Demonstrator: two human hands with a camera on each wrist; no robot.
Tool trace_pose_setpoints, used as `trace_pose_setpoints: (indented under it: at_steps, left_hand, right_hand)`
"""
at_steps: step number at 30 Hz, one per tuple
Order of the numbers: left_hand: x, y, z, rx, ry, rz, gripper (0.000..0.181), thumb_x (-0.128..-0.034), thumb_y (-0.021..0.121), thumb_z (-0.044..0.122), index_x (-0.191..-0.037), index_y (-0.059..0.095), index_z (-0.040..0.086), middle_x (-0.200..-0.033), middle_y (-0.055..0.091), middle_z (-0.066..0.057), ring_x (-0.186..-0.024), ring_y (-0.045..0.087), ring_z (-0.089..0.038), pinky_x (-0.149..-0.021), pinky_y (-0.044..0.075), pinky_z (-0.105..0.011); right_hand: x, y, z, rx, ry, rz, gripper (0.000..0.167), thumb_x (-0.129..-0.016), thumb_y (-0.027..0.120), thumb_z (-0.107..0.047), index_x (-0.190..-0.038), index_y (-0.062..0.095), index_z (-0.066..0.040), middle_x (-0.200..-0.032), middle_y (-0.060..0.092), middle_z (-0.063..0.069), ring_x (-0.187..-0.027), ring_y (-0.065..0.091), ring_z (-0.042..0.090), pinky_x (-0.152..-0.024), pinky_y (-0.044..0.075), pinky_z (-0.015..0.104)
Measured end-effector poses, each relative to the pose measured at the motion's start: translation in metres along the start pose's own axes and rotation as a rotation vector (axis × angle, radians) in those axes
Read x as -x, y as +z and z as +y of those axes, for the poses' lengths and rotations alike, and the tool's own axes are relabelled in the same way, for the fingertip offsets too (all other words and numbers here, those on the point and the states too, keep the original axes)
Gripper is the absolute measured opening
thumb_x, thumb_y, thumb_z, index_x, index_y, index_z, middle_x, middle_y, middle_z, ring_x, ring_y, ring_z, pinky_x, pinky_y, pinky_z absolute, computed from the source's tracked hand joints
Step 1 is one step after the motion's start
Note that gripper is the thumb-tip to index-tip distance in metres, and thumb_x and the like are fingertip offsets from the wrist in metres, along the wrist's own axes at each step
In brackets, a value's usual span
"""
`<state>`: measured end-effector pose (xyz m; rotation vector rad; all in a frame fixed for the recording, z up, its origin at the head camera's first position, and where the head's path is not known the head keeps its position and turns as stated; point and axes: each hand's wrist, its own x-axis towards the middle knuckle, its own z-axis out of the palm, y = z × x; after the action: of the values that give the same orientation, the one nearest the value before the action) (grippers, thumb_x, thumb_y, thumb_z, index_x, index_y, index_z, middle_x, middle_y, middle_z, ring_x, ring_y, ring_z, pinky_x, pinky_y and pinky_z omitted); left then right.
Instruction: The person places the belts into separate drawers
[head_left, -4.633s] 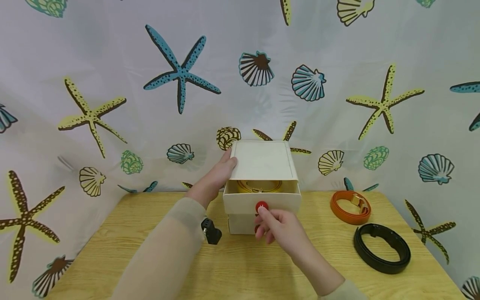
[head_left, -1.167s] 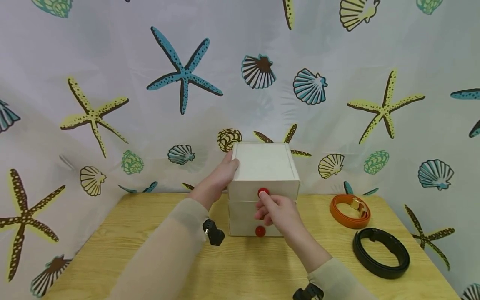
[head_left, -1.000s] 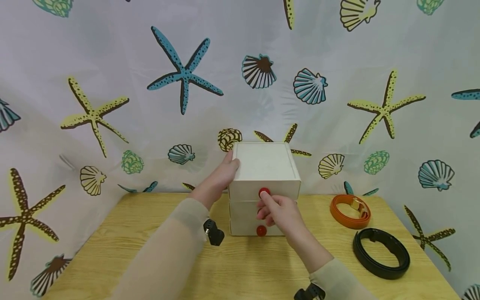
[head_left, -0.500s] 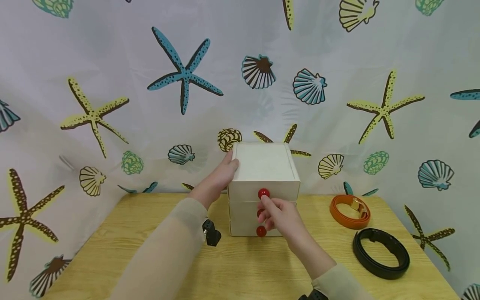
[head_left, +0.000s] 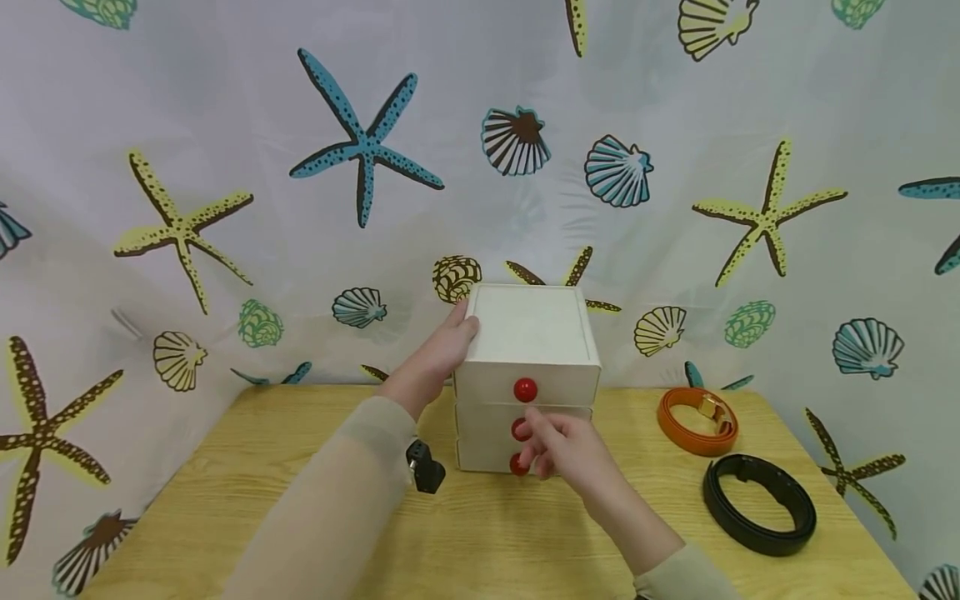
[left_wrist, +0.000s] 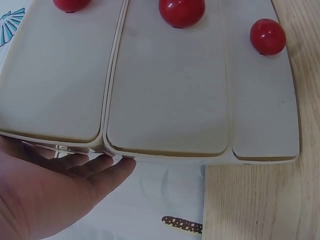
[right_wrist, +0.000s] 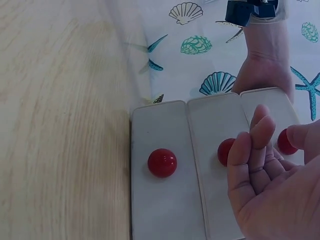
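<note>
A small white drawer box (head_left: 528,325) with three stacked drawers stands at the back of the table. Each front bears a round red knob: top (head_left: 526,389), middle (head_left: 519,428) and bottom (head_left: 517,465). All drawers sit pushed in. My left hand (head_left: 438,350) rests against the box's left side, thumb at the top edge; in the left wrist view its fingers (left_wrist: 107,177) lie fairly straight along that side. Just below the top knob, my right hand (head_left: 566,446) hovers before the middle knob, its fingers loosely bent and holding nothing. It partly hides the two lower knobs.
To the right on the wooden table (head_left: 247,467) lie a coiled orange belt (head_left: 686,438) with a gold buckle and, nearer, a coiled black belt (head_left: 757,533). A white curtain (head_left: 420,208) printed with starfish and shells hangs behind the table.
The top drawer, pulled out earlier with a yellow belt inside, has slid back in. My right hand has come off the top knob and moved down. My left hand has stayed put.
</note>
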<state>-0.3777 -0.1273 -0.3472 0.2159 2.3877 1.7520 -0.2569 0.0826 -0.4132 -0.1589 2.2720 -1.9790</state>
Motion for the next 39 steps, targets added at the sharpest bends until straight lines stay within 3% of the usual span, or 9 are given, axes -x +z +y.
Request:
trace_pose_setpoints:
  at_steps: [18,26,39]
  left_hand:
    - [0.003,0.002,0.001,-0.020,-0.002,0.023,0.068,-0.1208,0.028,0.039,-0.180,-0.001,0.024,-0.186,-0.004,-0.003,-0.170,-0.005,-0.031,-0.132,0.000,-0.064]
    - [0.005,0.002,0.001,-0.026,0.018,0.010,0.068,-0.1207,0.027,0.038,-0.179,-0.002,0.021,-0.186,-0.002,-0.005,-0.170,-0.002,-0.032,-0.133,0.006,-0.064]
    - [0.003,0.003,0.000,-0.016,0.009,0.021,0.068,-0.1203,0.027,0.039,-0.180,-0.002,0.023,-0.186,-0.004,-0.004,-0.170,-0.005,-0.031,-0.133,0.002,-0.062]
  right_hand:
    - [0.001,-0.002,0.018,0.015,0.056,-0.046,0.055,-0.115,0.059,-0.046,-0.122,0.075,0.006,-0.082,0.074,0.008,-0.064,0.060,0.014,-0.069,0.056,0.030]
    - [-0.002,-0.002,0.025,0.029,0.060,-0.048,0.058,-0.115,0.058,-0.046,-0.120,0.076,0.009,-0.080,0.074,0.005,-0.062,0.059,0.012,-0.067,0.056,0.029]
    - [-0.006,0.003,0.030,0.014,0.075,-0.042,0.061,-0.115,0.057,-0.049,-0.120,0.076,0.009,-0.080,0.074,0.006,-0.060,0.059,0.013,-0.065,0.055,0.030]
